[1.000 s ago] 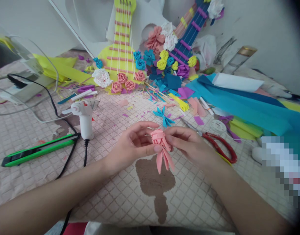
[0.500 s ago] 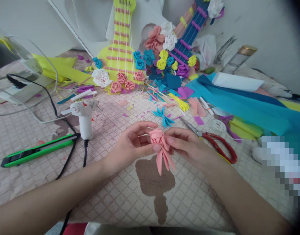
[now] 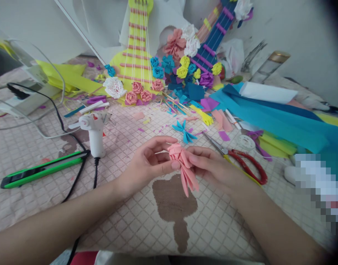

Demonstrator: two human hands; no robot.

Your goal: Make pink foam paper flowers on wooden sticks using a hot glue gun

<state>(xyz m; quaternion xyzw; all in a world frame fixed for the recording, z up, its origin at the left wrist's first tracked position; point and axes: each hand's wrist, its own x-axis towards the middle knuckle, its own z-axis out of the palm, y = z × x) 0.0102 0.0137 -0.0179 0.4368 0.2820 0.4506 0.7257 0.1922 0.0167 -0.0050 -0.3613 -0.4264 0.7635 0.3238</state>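
With the left hand (image 3: 143, 162) holding the pink paper flower (image 3: 176, 151) between thumb and fingers over the tablecloth (image 3: 213, 228), and the right hand (image 3: 217, 165) pinching its right side, apply light, even pressure to avoid crushing the folds.

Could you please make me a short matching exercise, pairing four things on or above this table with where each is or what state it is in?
1. pink folded-paper flower
2. white plastic glue gun
3. green-and-black plastic box cutter
4. red-handled metal scissors

A. lying beside the right hand
B. joined to a black cord
C. held between the left hand and right hand
D. lying left of the glue gun

Pairs: 1-C, 2-B, 3-D, 4-A
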